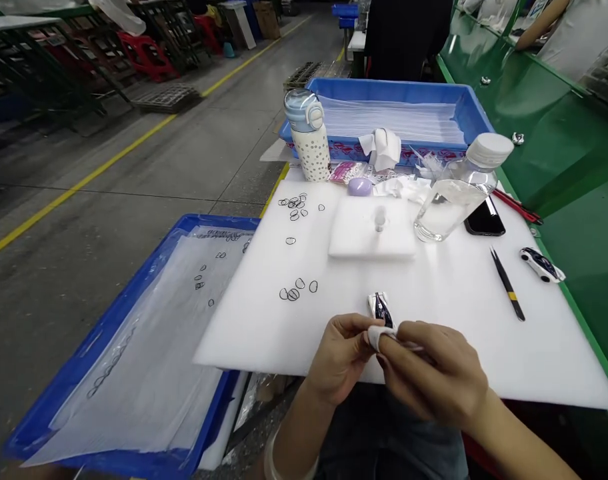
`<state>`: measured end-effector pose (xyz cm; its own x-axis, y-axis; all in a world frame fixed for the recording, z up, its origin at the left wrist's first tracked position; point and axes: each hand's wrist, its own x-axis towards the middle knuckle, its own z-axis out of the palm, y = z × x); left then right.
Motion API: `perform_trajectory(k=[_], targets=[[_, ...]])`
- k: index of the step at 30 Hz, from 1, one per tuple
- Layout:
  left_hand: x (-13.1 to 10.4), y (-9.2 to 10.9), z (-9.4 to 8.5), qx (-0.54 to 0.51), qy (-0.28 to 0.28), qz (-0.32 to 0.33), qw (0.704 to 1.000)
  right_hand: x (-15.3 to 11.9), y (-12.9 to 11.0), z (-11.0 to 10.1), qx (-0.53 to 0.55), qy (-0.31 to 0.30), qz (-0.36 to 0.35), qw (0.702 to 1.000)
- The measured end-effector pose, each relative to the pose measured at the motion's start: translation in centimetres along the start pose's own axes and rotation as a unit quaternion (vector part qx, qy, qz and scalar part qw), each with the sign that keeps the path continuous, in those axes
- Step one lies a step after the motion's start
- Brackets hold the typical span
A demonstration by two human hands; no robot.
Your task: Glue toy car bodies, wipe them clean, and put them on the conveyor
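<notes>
Near the front edge of the white board (254, 333), my left hand (337, 363) grips a small white-and-black toy car (381, 307), its front end sticking up past my fingers. My right hand (441, 373) is closed on a white cloth (379, 335), which wraps over a fingertip and presses against the car's near end. My fingers and the cloth hide the rest of the car. To the right lie black tweezers (507, 283) with a yellow band and a second toy car (543, 265). Several thin black rings (293, 294) are scattered on the board's left side.
Behind my hands is a white block (371, 243). A water bottle (454, 190), phone (485, 217) and dotted tumbler (311, 143) stand or lie farther back, before a blue bin (404, 90). A blue tray (184, 227) sits lower left; a green conveyor (569, 160) runs along the right.
</notes>
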<state>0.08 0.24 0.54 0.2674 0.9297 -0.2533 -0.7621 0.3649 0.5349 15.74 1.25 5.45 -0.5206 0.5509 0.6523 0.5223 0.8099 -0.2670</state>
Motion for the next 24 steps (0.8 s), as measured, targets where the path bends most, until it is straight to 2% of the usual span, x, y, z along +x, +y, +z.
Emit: perform_trajectory(k=[3,7,9,12,15,16,17,19,21,22,24], targets=[[-0.1,0.0,0.0,0.013,0.019,-0.007,1.000,-0.4,0.5,-1.8,-0.021,-0.045,0.006,0.999],[-0.1,0.1,0.1,0.022,0.009,-0.012,1.000,-1.0,1.2,-3.2,-0.065,0.010,0.069,0.995],[-0.2,0.1,0.1,0.023,0.005,-0.008,1.000,-1.1,1.1,-3.0,-0.058,0.025,0.079,0.995],[-0.3,0.3,0.2,0.040,0.000,0.004,0.999,-1.0,0.9,-2.2,-0.005,0.016,0.082,0.996],[-0.7,0.5,0.0,0.162,0.014,0.061,0.985,-1.1,1.2,-1.5,0.039,0.020,0.120,0.992],[-0.8,0.6,-0.1,0.241,0.040,0.105,0.964,-1.3,1.4,-1.3,0.052,0.022,0.145,0.988],[-0.9,0.6,-0.2,0.331,0.071,0.160,0.927,-1.6,1.7,-1.1,0.066,0.023,0.171,0.983],[-1.0,0.4,-0.3,0.497,0.119,0.269,0.816,-2.1,2.3,-0.6,0.093,0.014,0.220,0.971],[-0.9,0.1,-0.2,0.601,0.115,0.347,0.710,-2.7,2.7,-0.1,0.112,-0.002,0.257,0.960],[-0.9,-0.1,-0.2,0.632,0.099,0.370,0.674,-2.9,2.8,0.2,0.121,-0.013,0.270,0.955],[-0.7,-0.5,0.0,0.670,0.071,0.397,0.624,-3.1,2.9,0.8,0.134,-0.031,0.286,0.948]])
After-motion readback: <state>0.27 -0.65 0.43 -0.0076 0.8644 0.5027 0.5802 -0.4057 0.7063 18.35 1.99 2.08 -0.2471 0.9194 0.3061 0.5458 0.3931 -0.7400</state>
